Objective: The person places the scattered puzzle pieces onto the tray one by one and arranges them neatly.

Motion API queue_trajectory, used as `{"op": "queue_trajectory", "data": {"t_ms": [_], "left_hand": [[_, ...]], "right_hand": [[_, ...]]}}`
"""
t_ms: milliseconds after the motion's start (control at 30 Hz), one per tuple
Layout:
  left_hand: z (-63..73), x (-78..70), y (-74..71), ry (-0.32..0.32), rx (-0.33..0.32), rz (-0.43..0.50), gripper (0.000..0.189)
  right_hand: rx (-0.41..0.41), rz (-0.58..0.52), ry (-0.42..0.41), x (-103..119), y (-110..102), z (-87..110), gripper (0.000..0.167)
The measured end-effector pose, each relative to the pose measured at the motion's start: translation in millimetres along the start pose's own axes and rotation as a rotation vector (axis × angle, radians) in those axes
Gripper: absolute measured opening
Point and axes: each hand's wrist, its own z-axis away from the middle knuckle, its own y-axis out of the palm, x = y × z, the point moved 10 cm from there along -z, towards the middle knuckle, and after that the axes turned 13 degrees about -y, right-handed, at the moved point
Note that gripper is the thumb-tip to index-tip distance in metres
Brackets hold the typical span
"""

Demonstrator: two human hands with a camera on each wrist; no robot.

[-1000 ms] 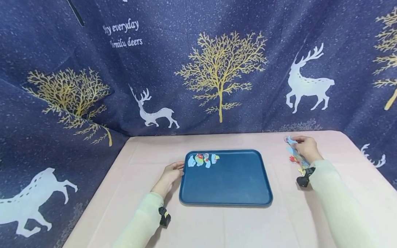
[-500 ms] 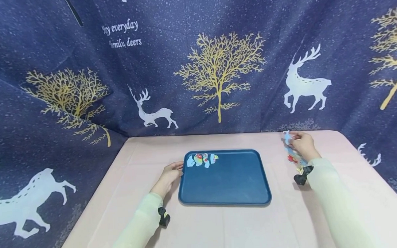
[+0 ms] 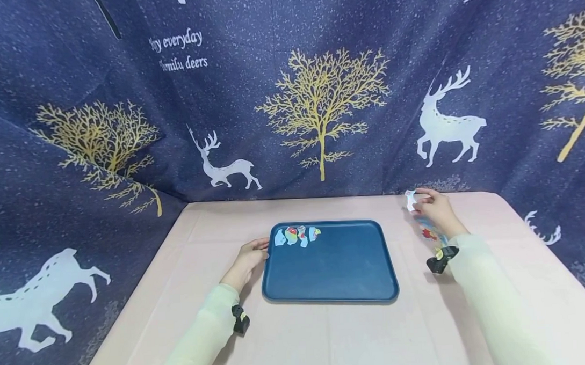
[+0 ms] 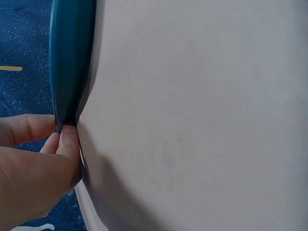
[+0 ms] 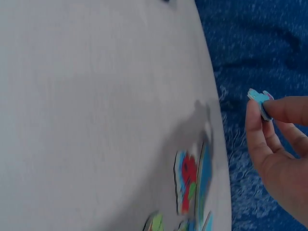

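My right hand [image 3: 438, 212] pinches a small light-blue jigsaw puzzle piece [image 3: 411, 201] between thumb and fingers, held up over the far right of the table. In the right wrist view the piece [image 5: 261, 99] shows between the fingertips. Below that hand lie several loose puzzle pieces [image 3: 427, 233], one with a red pattern [image 5: 188, 171], partly covered by the hand and wrist. My left hand [image 3: 247, 259] grips the left rim of a dark blue tray [image 3: 334, 272]. Several puzzle pieces [image 3: 291, 235] lie in a row in the tray's far left corner.
A pale pink cloth [image 3: 298, 338] covers the table. Behind it hangs a dark blue curtain [image 3: 241, 98] printed with deer and golden trees. Each wrist carries a small black camera, such as the right one [image 3: 441, 259].
My right hand has lifted the light-blue piece and moved a little away and to the left, turning it so it catches the light. My left hand stays at the tray's rim.
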Motion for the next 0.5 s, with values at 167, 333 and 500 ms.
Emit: {"op": "queue_trajectory", "data": {"t_ms": [167, 333, 500], "left_hand": [[-0.4, -0.3, -0.5, -0.007, -0.003, -0.008, 0.053], [-1.1, 0.8, -1.1, -0.007, -0.009, -0.015, 0.053], [-1.2, 0.4, -0.7, 0.005, -0.005, -0.015, 0.052]], "right_hand": [[0.004, -0.064, 0.021, 11, 10, 0.1, 0.058], [0.021, -0.127, 0.042, 21, 22, 2.8, 0.058], [0.033, -0.128, 0.050, 29, 33, 6.2, 0.055]]}}
